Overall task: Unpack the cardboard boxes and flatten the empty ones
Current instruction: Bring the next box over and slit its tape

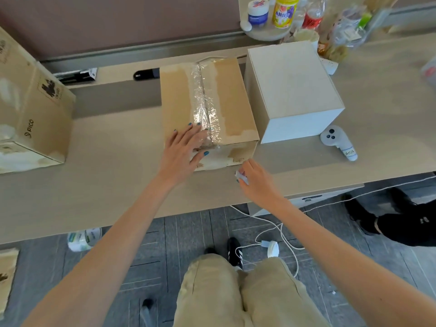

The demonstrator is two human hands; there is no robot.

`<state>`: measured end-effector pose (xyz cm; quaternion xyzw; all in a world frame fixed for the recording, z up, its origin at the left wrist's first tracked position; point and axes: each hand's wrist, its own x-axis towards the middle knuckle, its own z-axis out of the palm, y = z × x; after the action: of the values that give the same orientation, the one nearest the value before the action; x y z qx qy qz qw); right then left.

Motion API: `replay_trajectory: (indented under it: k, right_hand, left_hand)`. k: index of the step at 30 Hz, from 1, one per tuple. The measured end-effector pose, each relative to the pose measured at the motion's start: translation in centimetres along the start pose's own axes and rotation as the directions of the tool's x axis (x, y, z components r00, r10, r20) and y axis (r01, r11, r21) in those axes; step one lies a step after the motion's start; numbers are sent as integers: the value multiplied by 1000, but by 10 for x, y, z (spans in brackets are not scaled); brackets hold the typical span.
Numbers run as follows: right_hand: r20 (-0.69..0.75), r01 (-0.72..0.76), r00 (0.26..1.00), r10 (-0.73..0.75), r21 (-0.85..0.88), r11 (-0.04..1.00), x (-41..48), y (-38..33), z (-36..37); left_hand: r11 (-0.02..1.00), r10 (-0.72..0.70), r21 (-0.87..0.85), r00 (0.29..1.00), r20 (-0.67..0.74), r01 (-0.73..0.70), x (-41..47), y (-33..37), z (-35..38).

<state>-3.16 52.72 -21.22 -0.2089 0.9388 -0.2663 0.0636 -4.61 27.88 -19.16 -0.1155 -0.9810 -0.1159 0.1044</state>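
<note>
**Cardboard box [179, 95] taped shut, mid-counter**

It sits on the counter [118, 185] between a larger carton [35, 119] printed "PICO" and a plain white box [292, 86]. The left hand [186, 147], arm stretched forward, lies flat with fingers spread on the lid's near edge, beside the crinkled clear tape [204, 100]. The right hand [256, 179], fingers curled, pinches a small white object [241, 177] just by the box's near right corner.

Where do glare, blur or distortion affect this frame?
Head view: glare breaks up the clear tape along the brown box top; the wide lens bows the desk and stretches the PICO box at left; the bottles top right are soft; the left hand is sharp, the right hand, pinching a small white object, slightly smeared.
</note>
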Motion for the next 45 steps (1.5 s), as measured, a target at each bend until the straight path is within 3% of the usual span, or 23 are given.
replay_trajectory:
  k: [7,12,16,20,30,45]
  right_hand:
    - [-110,147,984,-139,68,987,20,-29,-13]
    - [-164,240,957,-240,-18,971,37,-44,-29]
    - [-149,286,946,-289,-40,957,44,-52,-34]
    - [-125,327,935,-331,-50,944,47,-52,-33]
    - [-94,232,968,-234,-32,972,49,-58,-28]
    - [-129,180,969,-209,-203,962,38,-51,-37]
  left_hand:
    - [1000,-22,24,998,57,21,5,-22,-16]
    - [995,53,82,990,133,-64,11,-35,-25]
    - [968,132,191,976,173,-164,14,-43,-26]
    - [960,157,214,980,118,-180,13,-42,-23]
    - [963,173,224,982,-76,-152,6,-36,-15]
    - [989,79,136,989,-125,-62,-4,-29,-12]
